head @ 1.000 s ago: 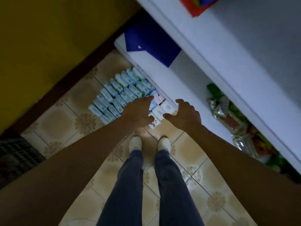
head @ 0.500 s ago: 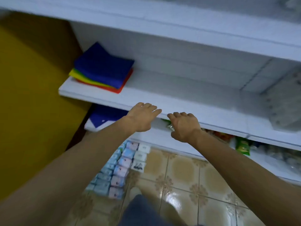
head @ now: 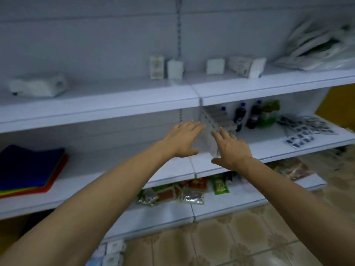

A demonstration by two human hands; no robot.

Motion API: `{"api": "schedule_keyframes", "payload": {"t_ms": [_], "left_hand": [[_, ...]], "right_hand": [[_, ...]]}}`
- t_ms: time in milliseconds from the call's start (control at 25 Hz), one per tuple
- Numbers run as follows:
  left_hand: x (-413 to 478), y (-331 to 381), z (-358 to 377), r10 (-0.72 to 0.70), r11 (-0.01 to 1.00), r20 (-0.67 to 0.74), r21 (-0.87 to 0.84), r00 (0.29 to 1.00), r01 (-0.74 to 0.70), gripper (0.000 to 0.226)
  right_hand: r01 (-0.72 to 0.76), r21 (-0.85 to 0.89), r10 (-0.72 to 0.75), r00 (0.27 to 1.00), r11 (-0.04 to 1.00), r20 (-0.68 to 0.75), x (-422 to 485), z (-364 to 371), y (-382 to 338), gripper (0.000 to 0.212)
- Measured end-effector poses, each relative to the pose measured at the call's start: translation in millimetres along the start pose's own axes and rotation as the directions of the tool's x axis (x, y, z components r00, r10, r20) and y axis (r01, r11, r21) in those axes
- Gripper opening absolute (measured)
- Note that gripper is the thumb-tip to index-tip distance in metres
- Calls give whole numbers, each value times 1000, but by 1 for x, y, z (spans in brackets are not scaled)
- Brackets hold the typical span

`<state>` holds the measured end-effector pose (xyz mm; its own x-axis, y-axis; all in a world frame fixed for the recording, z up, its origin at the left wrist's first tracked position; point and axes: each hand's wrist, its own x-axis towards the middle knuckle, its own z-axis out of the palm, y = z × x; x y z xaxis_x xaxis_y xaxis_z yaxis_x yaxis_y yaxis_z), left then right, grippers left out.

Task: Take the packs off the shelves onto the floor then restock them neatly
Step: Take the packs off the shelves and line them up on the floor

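Observation:
Both my arms reach out over the middle white shelf (head: pixel 134 169). My left hand (head: pixel 184 139) and my right hand (head: pixel 228 148) are spread with straight fingers on either side of a blurred stack of grey-and-white packs (head: pixel 213 127) standing on that shelf. Neither hand grips the stack; whether the fingertips touch it is hard to tell. Several small packs (head: pixel 111 254) lie on the tiled floor at the bottom edge, below my left forearm.
Folded coloured cloths (head: pixel 28 169) lie at the shelf's left. Dark bottles (head: pixel 247 116) and flat sachet strips (head: pixel 307 131) stand to the right. Snack packets (head: pixel 182 191) fill the lower shelf. White boxes (head: pixel 174 69) and plastic bags (head: pixel 317 48) sit on the upper shelf.
The view has swung up from the floor packs to the shelves. Both hands rose from the floor row, passed the shelf edge and now flank the stack on the middle shelf.

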<state>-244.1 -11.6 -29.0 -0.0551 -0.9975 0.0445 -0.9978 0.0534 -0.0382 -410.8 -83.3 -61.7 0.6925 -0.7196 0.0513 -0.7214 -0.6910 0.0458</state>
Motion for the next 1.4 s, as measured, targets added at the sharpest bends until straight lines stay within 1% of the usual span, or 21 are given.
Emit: {"api": "schedule_keyframes", "payload": {"t_ms": [120,280,360,520,640,720,800,880,960,1040,1080,1120,1160,1200,1240,1280,1320,1360,1400], "left_hand": [[53,38,-23,62,997,-77,40,995,-60,83],[102,55,-40,62,996,-117,74,991,-53,81],[123,57,-40,50,997,-132,62,990,-42,79],[186,51,-35,21,998,-240,-47,971,-33,78],[258,43,-33,-35,992,-334,-129,942,-8,76],[315,37,-34,-116,967,-390,-253,913,15,77],[366,32,-34,-175,940,-400,-339,900,32,81],[411,29,-28,-190,936,-389,-348,901,48,84],[443,28,-17,-208,916,-372,-399,905,46,84],[460,29,-3,-204,875,-373,-484,905,-2,84],[463,30,3,-205,856,-390,-517,898,-29,83],[465,29,5,-222,835,-412,-549,884,-46,81],[464,27,5,-258,812,-436,-581,862,-51,76],[463,27,4,-312,792,-450,-610,836,-33,70],[461,27,0,-367,776,-459,-630,809,-6,65],[459,28,-2,-413,767,-465,-642,783,23,59],[459,29,-3,-443,762,-469,-646,764,45,55],[457,30,-4,-462,764,-479,-642,746,61,52],[457,29,-3,-479,765,-491,-640,728,72,52]], "right_hand": [[-83,47,87,993,995,-83,-4,-29,67,94],[-146,69,155,975,987,-161,7,-49,129,89],[-158,79,170,967,984,-191,21,-53,150,86],[-170,82,183,962,982,-201,67,-60,186,89],[-114,40,120,949,993,-293,110,-66,207,86],[-75,6,73,940,997,-334,142,-72,224,83],[-65,-21,54,940,998,-337,170,-74,242,81],[-69,-34,52,932,997,-358,193,-72,263,81],[-80,-10,69,913,997,-402,217,-67,287,82],[-64,22,68,890,998,-450,238,-63,307,81],[-51,82,84,874,995,-479,251,-62,317,78],[-29,192,125,851,981,-510,265,-63,325,75],[-3,342,191,833,940,-518,279,-64,331,70],[17,510,268,836,860,-480,296,-65,337,65],[25,683,343,851,730,-398,313,-65,342,59],[29,838,392,875,545,-286,329,-63,345,51],[33,938,405,896,345,-181,342,-60,345,44],[42,980,395,911,192,-116,351,-52,344,38],[55,991,378,921,123,-98,357,-44,342,30]]}}
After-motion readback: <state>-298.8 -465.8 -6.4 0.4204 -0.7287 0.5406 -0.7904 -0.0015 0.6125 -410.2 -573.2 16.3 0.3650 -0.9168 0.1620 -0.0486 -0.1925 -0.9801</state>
